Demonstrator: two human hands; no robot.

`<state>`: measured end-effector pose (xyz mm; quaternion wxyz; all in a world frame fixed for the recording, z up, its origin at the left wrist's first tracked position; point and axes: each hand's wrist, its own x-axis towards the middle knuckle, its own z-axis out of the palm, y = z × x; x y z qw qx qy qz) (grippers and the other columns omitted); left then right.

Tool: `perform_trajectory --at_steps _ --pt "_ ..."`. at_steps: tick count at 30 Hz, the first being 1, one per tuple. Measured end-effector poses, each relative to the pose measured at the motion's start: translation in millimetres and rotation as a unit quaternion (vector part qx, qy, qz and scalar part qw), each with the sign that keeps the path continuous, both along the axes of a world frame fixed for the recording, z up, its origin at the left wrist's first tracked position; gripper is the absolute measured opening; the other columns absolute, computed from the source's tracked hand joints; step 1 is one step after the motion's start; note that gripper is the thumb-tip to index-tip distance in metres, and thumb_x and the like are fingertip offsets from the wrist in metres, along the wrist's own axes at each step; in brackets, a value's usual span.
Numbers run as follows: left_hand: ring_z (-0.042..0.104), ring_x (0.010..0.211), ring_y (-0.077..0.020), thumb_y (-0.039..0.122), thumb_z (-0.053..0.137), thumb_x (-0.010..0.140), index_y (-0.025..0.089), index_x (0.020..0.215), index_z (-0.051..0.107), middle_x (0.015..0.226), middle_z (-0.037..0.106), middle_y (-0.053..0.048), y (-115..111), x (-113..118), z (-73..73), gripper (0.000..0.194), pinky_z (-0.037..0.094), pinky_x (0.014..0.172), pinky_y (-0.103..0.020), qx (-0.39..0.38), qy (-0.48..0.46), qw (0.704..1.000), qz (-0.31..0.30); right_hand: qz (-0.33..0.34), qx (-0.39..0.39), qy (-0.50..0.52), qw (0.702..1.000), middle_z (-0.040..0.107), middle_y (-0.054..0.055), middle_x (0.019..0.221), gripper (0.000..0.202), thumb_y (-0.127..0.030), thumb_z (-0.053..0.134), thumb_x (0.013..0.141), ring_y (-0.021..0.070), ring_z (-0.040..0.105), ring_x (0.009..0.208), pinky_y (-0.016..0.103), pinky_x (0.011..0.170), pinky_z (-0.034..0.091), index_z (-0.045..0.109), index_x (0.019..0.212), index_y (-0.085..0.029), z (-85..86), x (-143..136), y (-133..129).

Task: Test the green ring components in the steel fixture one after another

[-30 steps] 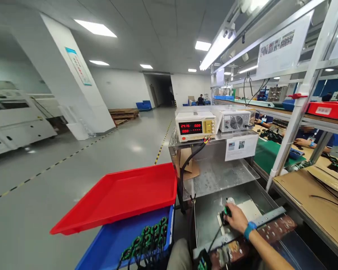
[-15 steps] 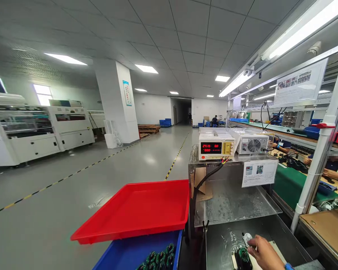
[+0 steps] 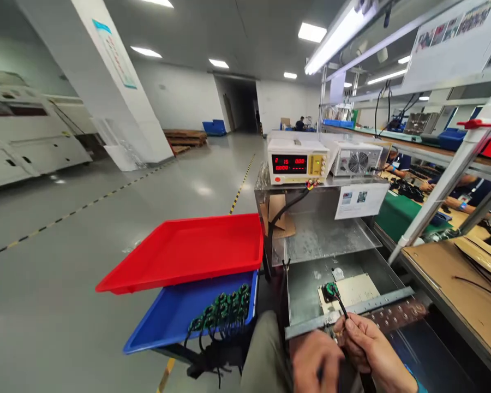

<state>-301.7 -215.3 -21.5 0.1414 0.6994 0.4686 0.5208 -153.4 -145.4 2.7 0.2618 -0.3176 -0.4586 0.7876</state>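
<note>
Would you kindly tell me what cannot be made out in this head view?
- Left hand: motion-blurred and cut by the bottom edge; whether it grips anything is unclear.
- Black cable in the right hand: its lower end is hidden by the fingers.
- Power supply: its red digits are partly unreadable, too small.
- Paper label: print too small.
- Green parts in the blue tray: too small to identify.

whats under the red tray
A blue tray sits under the red tray, with green wired parts at its near right end. The red tray covers the blue tray's far part.
</note>
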Motion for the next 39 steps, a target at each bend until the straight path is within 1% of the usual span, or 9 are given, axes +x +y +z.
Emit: perform_trajectory --at_steps 3,9,17,23,26,30,34,37,39 --pt "0.068 0.082 -0.0199 0.041 0.047 0.099 0.021 0.104 0.066 0.091 0.071 -0.007 6.7 -9.1 -5.3 0.028 0.055 0.073 -0.033 -0.139 -0.201 0.966 0.081 0.004 0.019 -0.025 0.999 0.026 -0.012 0.053 0.053 -0.07 0.064 0.086 0.0041 0.013 0.044 0.017 0.037 0.01 0.053 0.091 -0.018 7.1 -2.1 -16.8" --pt "0.054 0.065 -0.011 0.06 0.073 0.077 0.017 0.089 0.068 0.071 0.061 0.0 8.4 -9.5 9.2 0.045 0.045 0.061 -0.022 -0.278 -0.487 0.827 0.04 0.046 0.06 -0.037 0.996 0.031 -0.01 0.052 0.058 -0.075 0.057 0.087 0.0041 0.018 0.043 0.018 0.038 0.015 0.049 0.082 -0.019 -7.5 -14.7 -36.0" --pt "0.052 0.067 -0.0106 0.051 0.081 0.074 0.015 0.081 0.069 0.07 0.061 0.0 2.2 -12.4 6.6 0.039 0.044 0.063 -0.022 -0.33 -0.549 0.768 -0.016 -0.06 0.076 -0.055 0.994 0.042 -0.007 0.059 0.051 -0.07 0.059 0.089 0.0056 0.029 0.048 0.018 0.046 0.022 0.05 0.088 -0.019 -29.0 -19.3 -48.9" --pt "0.041 0.06 -0.0072 0.049 0.079 0.071 0.016 0.078 0.056 0.069 0.044 0.004 -4.3 -0.1 -4.6 0.04 0.036 0.054 -0.018 -0.399 -0.636 0.655 -0.087 -0.185 0.104 -0.078 0.974 0.058 0.001 0.071 0.043 -0.058 0.069 0.086 0.0115 0.05 0.062 0.022 0.059 0.042 0.059 0.085 -0.017 -40.1 -22.5 -64.3" --pt "0.025 0.053 -0.0064 0.044 0.058 0.082 0.019 0.069 0.044 0.068 0.028 0.006 -4.0 -3.3 -6.5 0.031 0.023 0.048 -0.017 -0.409 -0.602 0.675 -0.121 -0.218 0.114 -0.132 0.96 0.06 0.002 0.072 0.042 -0.057 0.074 0.083 0.0122 0.05 0.064 0.021 0.057 0.042 0.061 0.086 -0.017 -44.5 -9.1 -68.7" --pt "0.022 0.046 -0.0108 0.03 0.026 0.093 0.024 0.06 0.037 0.059 0.024 0.007 6.8 -29.1 -1.7 0.036 0.026 0.043 -0.019 -0.337 -0.538 0.766 -0.094 -0.294 0.087 -0.146 0.94 0.051 -0.004 0.064 0.041 -0.055 0.076 0.081 0.0071 0.034 0.051 0.018 0.045 0.027 0.058 0.088 -0.019 -47.6 17.3 -57.8" --pt "0.04 0.038 -0.0175 0.036 0.049 0.085 0.031 0.041 0.044 0.041 0.044 0.003 22.4 -44.4 9.2 0.044 0.04 0.036 -0.03 -0.285 -0.382 0.871 -0.117 -0.294 0.058 -0.155 0.941 0.051 -0.004 0.063 0.044 -0.056 0.08 0.076 0.0069 0.033 0.05 0.018 0.044 0.027 0.057 0.089 -0.021 -54.2 34.5 -43.8" --pt "0.051 0.041 -0.021 0.028 0.066 0.071 0.028 0.043 0.052 0.046 0.06 -0.002 36.4 -41.3 14.7 0.032 0.039 0.039 -0.034 -0.114 -0.012 0.967 -0.227 -0.267 0.037 -0.182 0.946 0.051 -0.003 0.063 0.047 -0.057 0.082 0.072 0.0079 0.037 0.051 0.018 0.044 0.029 0.058 0.089 -0.02 -66.3 38.6 -42.0" --pt "0.059 0.047 -0.0222 0.026 0.067 0.074 0.024 0.053 0.058 0.054 0.068 -0.004 44.6 -38.4 15.2 0.023 0.036 0.04 -0.035 0.052 0.27 0.925 -0.261 -0.253 0.021 -0.191 0.948 0.052 -0.002 0.063 0.049 -0.058 0.083 0.071 0.009 0.04 0.053 0.018 0.045 0.031 0.059 0.09 -0.02 -75.8 38.8 -42.5"
